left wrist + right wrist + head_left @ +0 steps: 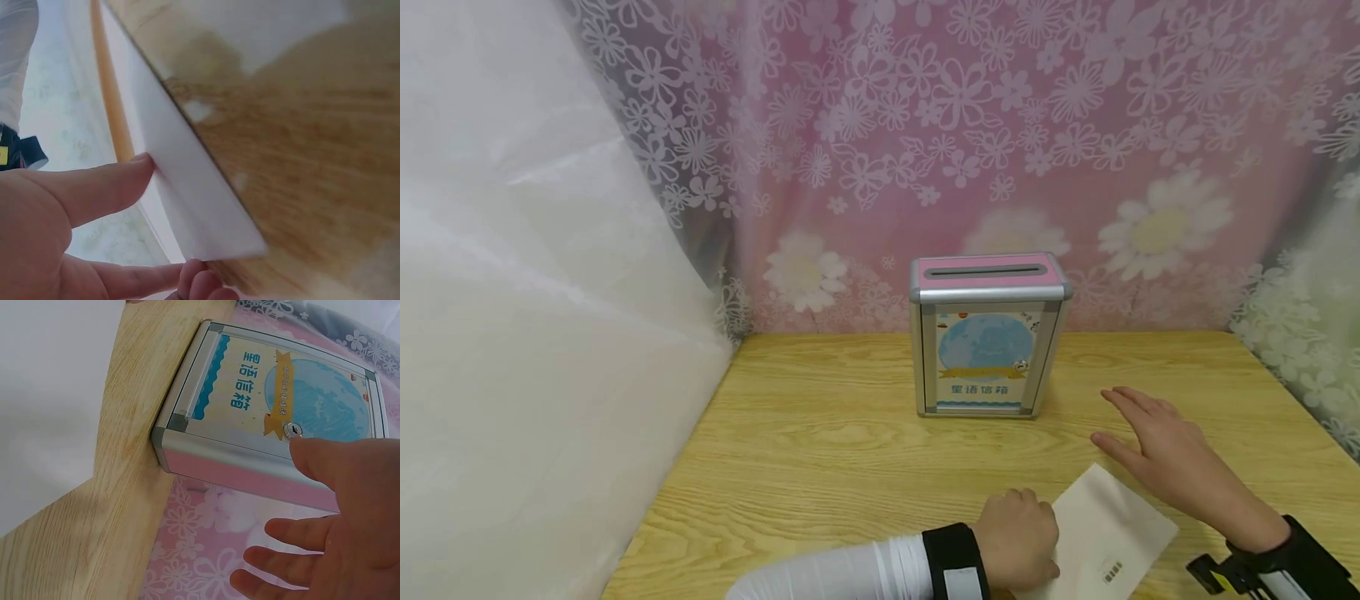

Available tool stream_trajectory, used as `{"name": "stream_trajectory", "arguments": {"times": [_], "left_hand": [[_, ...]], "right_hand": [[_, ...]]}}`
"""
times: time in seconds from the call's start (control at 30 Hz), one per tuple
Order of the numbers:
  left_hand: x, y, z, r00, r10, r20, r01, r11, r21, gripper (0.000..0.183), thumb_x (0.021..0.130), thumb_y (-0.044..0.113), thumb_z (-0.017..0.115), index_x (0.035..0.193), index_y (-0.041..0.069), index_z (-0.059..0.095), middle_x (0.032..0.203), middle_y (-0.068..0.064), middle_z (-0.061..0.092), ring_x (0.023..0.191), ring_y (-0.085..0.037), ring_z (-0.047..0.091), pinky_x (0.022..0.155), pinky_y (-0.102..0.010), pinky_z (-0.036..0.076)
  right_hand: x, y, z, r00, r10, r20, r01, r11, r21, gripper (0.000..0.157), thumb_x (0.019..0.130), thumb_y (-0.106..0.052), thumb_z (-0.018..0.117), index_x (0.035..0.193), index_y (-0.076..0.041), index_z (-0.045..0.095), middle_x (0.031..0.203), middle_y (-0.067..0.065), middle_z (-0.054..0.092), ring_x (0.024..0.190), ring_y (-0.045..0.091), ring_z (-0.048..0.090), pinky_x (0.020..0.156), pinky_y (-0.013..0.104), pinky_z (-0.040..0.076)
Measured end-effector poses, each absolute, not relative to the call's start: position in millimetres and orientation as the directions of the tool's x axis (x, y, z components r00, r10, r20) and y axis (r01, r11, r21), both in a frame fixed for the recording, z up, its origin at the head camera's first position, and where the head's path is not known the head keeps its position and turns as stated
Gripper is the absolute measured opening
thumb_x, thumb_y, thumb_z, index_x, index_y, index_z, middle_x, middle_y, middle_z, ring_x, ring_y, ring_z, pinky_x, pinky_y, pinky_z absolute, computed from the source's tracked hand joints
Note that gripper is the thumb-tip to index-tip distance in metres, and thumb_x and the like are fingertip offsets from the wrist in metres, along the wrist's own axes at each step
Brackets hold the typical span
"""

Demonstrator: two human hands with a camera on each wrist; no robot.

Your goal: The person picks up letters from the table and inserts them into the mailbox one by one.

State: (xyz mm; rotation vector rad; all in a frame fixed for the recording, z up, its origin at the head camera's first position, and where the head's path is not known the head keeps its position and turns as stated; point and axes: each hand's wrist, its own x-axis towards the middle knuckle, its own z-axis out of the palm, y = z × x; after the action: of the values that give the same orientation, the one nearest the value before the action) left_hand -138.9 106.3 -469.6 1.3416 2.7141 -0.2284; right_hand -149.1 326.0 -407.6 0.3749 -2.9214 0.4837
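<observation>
A cream rectangular paper (pixel 1108 533) with a small dark barcode-like mark lies slanted at the front; whether it is an envelope or a card I cannot tell. My left hand (pixel 1018 537) grips its left side, and in the left wrist view the thumb (pixel 125 181) presses its edge with the fingers curled beneath. My right hand (pixel 1180 458) hovers beyond the paper's right corner, fingers extended, holding nothing. Beyond both hands stands a silver-framed letter box (pixel 992 358) with a pink slotted top. Its front carries a blue round picture, Chinese characters and a small lock (pixel 292 430).
The wooden table (pixel 820 450) runs back to a pink flowered curtain (pixel 865 167) close behind the box. White sheeting (pixel 550 333) hangs along the left side, and flowered curtain borders the right.
</observation>
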Motion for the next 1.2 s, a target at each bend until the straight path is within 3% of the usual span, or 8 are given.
{"name": "stream_trajectory", "arguments": {"times": [0.23, 0.53, 0.63, 0.77, 0.93, 1.2], "left_hand": [[-148, 103, -469, -0.615, 0.764, -0.197, 0.776, 0.630, 0.022, 0.019, 0.077, 0.034, 0.071, 0.089, 0.021, 0.064, 0.085, 0.004, 0.055, 0.069, -0.008, 0.047, 0.045, -0.029, 0.041], [-149, 96, -464, -0.574, 0.800, -0.172, 0.813, 0.582, -0.010, 0.012, 0.085, 0.031, 0.065, 0.093, 0.023, 0.066, 0.091, 0.005, 0.052, 0.075, -0.008, 0.045, 0.044, -0.028, 0.041], [-147, 95, -464, -0.591, 0.790, -0.161, 0.801, 0.599, -0.001, 0.032, 0.085, 0.051, 0.062, 0.096, 0.022, 0.067, 0.094, 0.005, 0.053, 0.081, -0.008, 0.047, 0.048, -0.029, 0.044], [-143, 97, -465, -0.619, 0.770, -0.154, 0.782, 0.623, -0.026, 0.072, 0.074, 0.082, 0.045, 0.105, 0.021, 0.067, 0.100, 0.005, 0.054, 0.088, -0.009, 0.046, 0.055, -0.029, 0.047], [-139, 99, -466, -0.658, 0.735, -0.164, 0.746, 0.666, -0.013, 0.083, 0.071, 0.088, 0.037, 0.108, 0.020, 0.066, 0.103, 0.004, 0.055, 0.090, -0.010, 0.048, 0.058, -0.030, 0.048], [-135, 100, -469, -0.623, 0.767, -0.156, 0.782, 0.611, -0.120, 0.090, 0.058, 0.092, 0.048, 0.112, 0.021, 0.061, 0.101, 0.006, 0.050, 0.089, -0.010, 0.042, 0.065, -0.027, 0.042]], "right_hand": [[-148, 327, -408, -0.955, -0.207, 0.214, -0.264, 0.922, -0.283, 0.070, 0.093, -0.044, 0.057, 0.139, 0.005, 0.040, 0.136, 0.034, 0.038, 0.114, 0.056, 0.033, 0.074, 0.075, 0.034], [-147, 327, -409, -0.943, -0.205, 0.262, -0.276, 0.921, -0.275, 0.068, 0.092, -0.041, 0.061, 0.137, 0.006, 0.043, 0.134, 0.034, 0.040, 0.112, 0.057, 0.034, 0.074, 0.076, 0.034], [-147, 326, -409, -0.940, -0.203, 0.275, -0.278, 0.921, -0.272, 0.067, 0.091, -0.040, 0.062, 0.136, 0.006, 0.044, 0.134, 0.034, 0.040, 0.112, 0.057, 0.035, 0.073, 0.075, 0.034], [-147, 326, -409, -0.942, -0.199, 0.269, -0.272, 0.923, -0.271, 0.067, 0.091, -0.041, 0.062, 0.136, 0.005, 0.044, 0.134, 0.034, 0.040, 0.111, 0.057, 0.035, 0.071, 0.076, 0.033], [-148, 327, -411, -0.950, -0.193, 0.247, -0.260, 0.924, -0.279, 0.068, 0.092, -0.043, 0.060, 0.137, 0.005, 0.043, 0.135, 0.034, 0.039, 0.112, 0.058, 0.033, 0.071, 0.079, 0.030], [-147, 328, -413, -0.954, -0.185, 0.235, -0.249, 0.927, -0.280, 0.070, 0.092, -0.046, 0.058, 0.137, 0.005, 0.043, 0.135, 0.034, 0.039, 0.113, 0.057, 0.033, 0.072, 0.079, 0.030]]}}
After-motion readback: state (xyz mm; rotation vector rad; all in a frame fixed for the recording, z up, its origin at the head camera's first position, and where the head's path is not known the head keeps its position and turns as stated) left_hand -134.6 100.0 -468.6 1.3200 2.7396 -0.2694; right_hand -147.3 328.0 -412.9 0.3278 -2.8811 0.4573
